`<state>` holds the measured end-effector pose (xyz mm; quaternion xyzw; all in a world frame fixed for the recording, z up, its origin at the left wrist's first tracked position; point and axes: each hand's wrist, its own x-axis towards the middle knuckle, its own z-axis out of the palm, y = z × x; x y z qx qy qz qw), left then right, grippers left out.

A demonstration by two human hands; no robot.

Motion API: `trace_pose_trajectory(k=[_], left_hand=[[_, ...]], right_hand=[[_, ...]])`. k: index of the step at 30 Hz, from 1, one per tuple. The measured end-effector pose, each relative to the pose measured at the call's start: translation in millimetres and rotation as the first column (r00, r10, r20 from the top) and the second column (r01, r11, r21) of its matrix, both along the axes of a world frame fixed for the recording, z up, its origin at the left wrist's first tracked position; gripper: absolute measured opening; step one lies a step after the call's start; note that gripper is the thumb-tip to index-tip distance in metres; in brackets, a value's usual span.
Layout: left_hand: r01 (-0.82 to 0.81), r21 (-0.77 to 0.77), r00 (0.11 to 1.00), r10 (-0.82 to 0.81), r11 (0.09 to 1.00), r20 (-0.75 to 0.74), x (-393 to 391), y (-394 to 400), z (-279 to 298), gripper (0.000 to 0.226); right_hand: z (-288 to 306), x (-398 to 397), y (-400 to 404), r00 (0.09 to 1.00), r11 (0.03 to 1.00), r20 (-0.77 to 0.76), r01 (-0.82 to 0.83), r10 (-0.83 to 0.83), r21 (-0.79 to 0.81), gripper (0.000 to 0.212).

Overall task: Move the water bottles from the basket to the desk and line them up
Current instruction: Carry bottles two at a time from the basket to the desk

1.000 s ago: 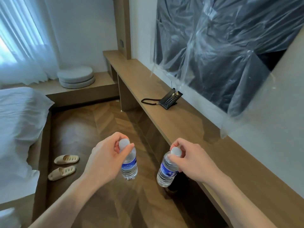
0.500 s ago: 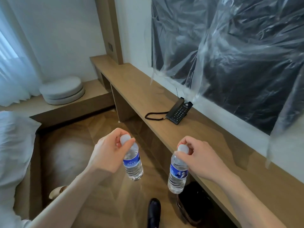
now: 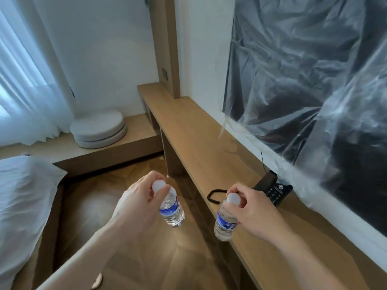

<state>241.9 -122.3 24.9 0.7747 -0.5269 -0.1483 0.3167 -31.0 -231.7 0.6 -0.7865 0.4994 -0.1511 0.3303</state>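
We see the left hand (image 3: 134, 203) pinching one water bottle (image 3: 171, 212) by its cap above the floor. The right hand (image 3: 254, 212) pinches another bottle (image 3: 225, 223) at the counter (image 3: 201, 143) edge, beside a black telephone (image 3: 274, 190).

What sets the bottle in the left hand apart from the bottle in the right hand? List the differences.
The left hand's bottle hangs over the wooden floor; the right hand's bottle hangs at the front edge of the desk. The left hand's bottle leans bottom-right in view; the right hand's bottle leans bottom-left. Both are clear, blue-labelled and white-capped, held near the cap by the left hand and right hand.
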Motion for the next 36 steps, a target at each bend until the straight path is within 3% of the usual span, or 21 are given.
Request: trace_pose_trajectory(k=[5,10,18,25,30,36], left_hand=[[-0.002,-0.016,0.997,0.003,1.000,0.079,63.1,-74.1,4.1,0.008],[0.016,-0.015,0.999,-0.016,1.000,0.038,142.8,-149.1,-4.1,0.003],[0.157,0.009,0.985,-0.158,0.987,0.065,272.3,-272.7,10.7,0.003],[0.245,0.007,0.966,-0.244,0.970,0.079,354.6,-372.5,-2.7,0.006],[0.257,-0.004,0.966,-0.257,0.966,-0.005,403.3,-454.7,-17.9,0.004],[0.285,0.070,0.958,-0.287,0.956,0.019,454.8,-560.9,-37.3,0.006]], right_hand=[[9.1,64.2,-76.9,0.999,0.999,-0.004,-0.036,0.036,-0.014,0.017],[6.5,140.3,-144.1,1.000,0.999,-0.012,-0.005,0.004,-0.053,0.017],[12.6,256.9,-239.3,0.993,0.995,0.065,0.100,-0.100,0.002,0.015],[13.5,326.6,-314.0,0.982,0.983,0.031,0.185,-0.185,0.005,0.014],[-8.3,369.2,-386.7,0.978,0.977,-0.003,0.209,-0.209,0.044,0.016],[-38.5,431.1,-488.9,0.975,0.969,0.000,0.222,-0.223,0.110,0.014]])
